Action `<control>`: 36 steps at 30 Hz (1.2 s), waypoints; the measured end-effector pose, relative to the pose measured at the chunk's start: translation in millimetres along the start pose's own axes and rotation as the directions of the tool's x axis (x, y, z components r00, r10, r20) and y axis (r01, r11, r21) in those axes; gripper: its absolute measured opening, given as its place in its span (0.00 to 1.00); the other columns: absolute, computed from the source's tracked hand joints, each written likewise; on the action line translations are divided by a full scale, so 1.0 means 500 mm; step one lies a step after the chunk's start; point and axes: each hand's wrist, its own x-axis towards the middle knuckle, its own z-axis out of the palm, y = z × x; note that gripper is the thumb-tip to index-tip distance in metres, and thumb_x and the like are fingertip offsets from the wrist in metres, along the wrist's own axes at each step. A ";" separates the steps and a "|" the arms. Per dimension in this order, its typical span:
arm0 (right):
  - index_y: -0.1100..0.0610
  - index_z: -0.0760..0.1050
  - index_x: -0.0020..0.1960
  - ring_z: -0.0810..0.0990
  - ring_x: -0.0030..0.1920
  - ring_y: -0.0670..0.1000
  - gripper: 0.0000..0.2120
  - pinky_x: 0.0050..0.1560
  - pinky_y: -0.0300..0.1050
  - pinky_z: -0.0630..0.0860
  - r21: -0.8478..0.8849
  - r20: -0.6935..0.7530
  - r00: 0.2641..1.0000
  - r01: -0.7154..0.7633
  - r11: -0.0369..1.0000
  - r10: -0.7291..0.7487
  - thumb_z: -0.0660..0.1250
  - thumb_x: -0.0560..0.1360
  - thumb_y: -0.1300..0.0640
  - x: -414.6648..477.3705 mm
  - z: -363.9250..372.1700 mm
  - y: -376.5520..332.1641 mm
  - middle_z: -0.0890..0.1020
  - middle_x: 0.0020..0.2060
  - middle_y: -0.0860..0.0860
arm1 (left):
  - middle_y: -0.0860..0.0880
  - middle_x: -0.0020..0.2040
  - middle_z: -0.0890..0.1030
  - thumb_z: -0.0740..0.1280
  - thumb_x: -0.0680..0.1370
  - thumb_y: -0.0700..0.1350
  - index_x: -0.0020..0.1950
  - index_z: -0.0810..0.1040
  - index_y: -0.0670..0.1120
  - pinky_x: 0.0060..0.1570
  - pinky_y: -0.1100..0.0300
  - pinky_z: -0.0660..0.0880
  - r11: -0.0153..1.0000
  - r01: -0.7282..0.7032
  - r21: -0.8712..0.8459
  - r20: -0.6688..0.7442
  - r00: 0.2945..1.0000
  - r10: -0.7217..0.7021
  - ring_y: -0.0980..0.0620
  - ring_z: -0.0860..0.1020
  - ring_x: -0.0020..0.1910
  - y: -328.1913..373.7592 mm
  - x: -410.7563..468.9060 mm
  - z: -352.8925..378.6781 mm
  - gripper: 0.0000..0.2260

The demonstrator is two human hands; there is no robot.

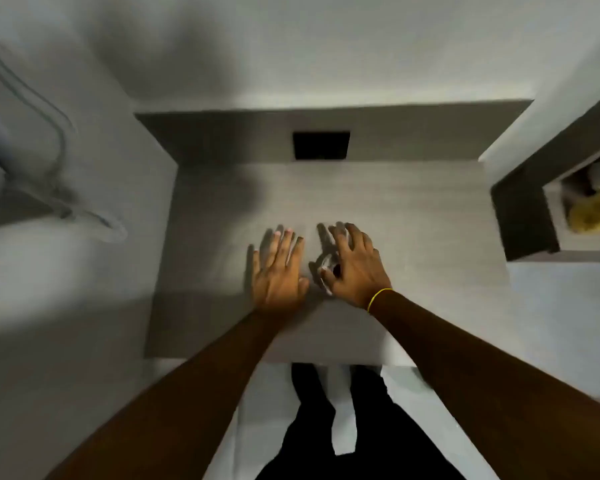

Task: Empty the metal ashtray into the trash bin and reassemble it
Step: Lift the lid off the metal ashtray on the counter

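The metal ashtray (327, 263) stands on the grey desk (413, 220), mostly hidden under my right hand (352, 263); only a blurred shiny rim and a dark spot show by my thumb. My right hand's fingers are spread and curved over it, and whether they grip it is unclear. My left hand (278, 268) lies flat and open on the desk just to the left of the ashtray, holding nothing. A yellow band circles my right wrist. No trash bin is in view.
A dark square opening (321, 145) sits in the desk's back panel. A dark shelf unit (523, 216) at the right holds a yellow object (594, 213). A pale object with cables (45, 157) is at the left. My legs stand below the desk's front edge.
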 end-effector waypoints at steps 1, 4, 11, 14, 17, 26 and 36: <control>0.49 0.58 0.84 0.68 0.76 0.65 0.44 0.69 0.64 0.77 -0.010 0.037 0.999 -0.003 1.000 0.003 0.65 0.73 0.34 0.002 0.020 0.005 0.67 0.79 0.60 | 0.44 0.90 0.55 0.50 0.81 0.56 0.88 0.60 0.47 0.84 0.32 0.53 1.000 0.028 -0.012 0.054 0.998 -0.027 0.42 0.52 0.89 -0.004 -0.010 0.029 0.34; 0.48 0.61 0.82 0.71 0.72 0.64 0.46 0.64 0.61 0.79 -0.063 0.031 0.999 -0.009 0.998 0.011 0.68 0.69 0.33 -0.001 0.051 0.014 0.71 0.75 0.59 | 0.43 0.90 0.55 0.53 0.84 0.56 0.88 0.59 0.48 0.82 0.31 0.54 0.999 0.050 0.007 0.124 0.991 -0.051 0.42 0.51 0.90 -0.018 -0.042 0.113 0.32; 0.49 0.63 0.80 0.72 0.70 0.64 0.50 0.61 0.59 0.79 -0.158 0.141 0.990 0.026 0.987 -0.004 0.70 0.62 0.34 0.019 0.028 0.009 0.67 0.77 0.59 | 0.42 0.89 0.58 0.56 0.84 0.58 0.88 0.60 0.48 0.83 0.28 0.53 1.000 0.021 -0.013 0.000 1.000 -0.021 0.39 0.54 0.89 -0.029 -0.039 0.177 0.33; 0.51 0.64 0.79 0.72 0.70 0.64 0.49 0.61 0.59 0.80 -0.201 0.200 0.980 0.056 0.978 -0.015 0.73 0.61 0.35 0.021 0.016 0.009 0.67 0.76 0.60 | 0.42 0.89 0.58 0.56 0.84 0.58 0.88 0.60 0.48 0.82 0.28 0.53 0.999 0.017 -0.030 -0.015 1.000 -0.018 0.39 0.54 0.89 -0.028 -0.040 0.176 0.33; 0.52 0.66 0.78 0.72 0.69 0.65 0.48 0.62 0.58 0.80 -0.210 0.226 0.974 0.074 0.975 -0.025 0.75 0.62 0.39 0.020 0.008 0.012 0.67 0.74 0.61 | 0.42 0.89 0.57 0.56 0.84 0.58 0.88 0.59 0.48 0.82 0.27 0.53 0.999 0.019 -0.030 -0.024 1.000 -0.020 0.39 0.53 0.89 -0.030 -0.041 0.182 0.33; 0.52 0.64 0.80 0.71 0.70 0.63 0.48 0.64 0.59 0.80 -0.157 0.221 0.974 0.077 0.985 -0.041 0.75 0.64 0.40 0.004 -0.014 0.009 0.68 0.72 0.59 | 0.42 0.89 0.58 0.57 0.84 0.59 0.87 0.60 0.48 0.82 0.27 0.55 1.000 0.022 -0.013 -0.058 0.998 -0.022 0.40 0.53 0.89 -0.034 -0.039 0.193 0.32; 0.53 0.67 0.79 0.74 0.67 0.68 0.47 0.63 0.68 0.80 0.050 0.037 0.978 -0.208 0.977 0.206 0.81 0.65 0.48 -0.019 -0.061 0.150 0.70 0.69 0.62 | 0.43 0.89 0.60 0.57 0.84 0.56 0.86 0.64 0.47 0.82 0.29 0.55 1.000 0.018 -0.016 -0.128 0.992 -0.020 0.41 0.55 0.89 -0.031 -0.043 0.194 0.31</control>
